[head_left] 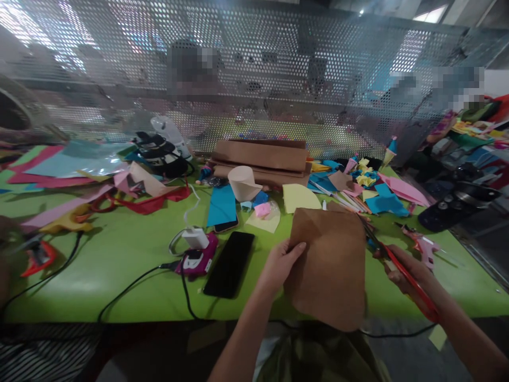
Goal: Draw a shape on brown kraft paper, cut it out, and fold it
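Observation:
A brown sheet (328, 270) with rounded lower corners hangs over the front edge of the green table. My left hand (280, 262) pinches its left side, thumb on top. On the right, my right hand (409, 276) is wrapped round red-handled scissors (411, 281), whose blades point up and left at the sheet's upper right corner. Whether the blades touch the paper is hard to tell. Beyond the sheet lie a pale yellow paper piece (300, 199) and a cream paper cone (242, 183).
A black phone (229, 264) and a purple power socket (199, 260) with cables lie left of my left arm. A pink glue gun (425, 245) and a dark bottle (453, 204) stand at the right. Brown folded paper (258, 159) lies by the perforated screen (254, 69).

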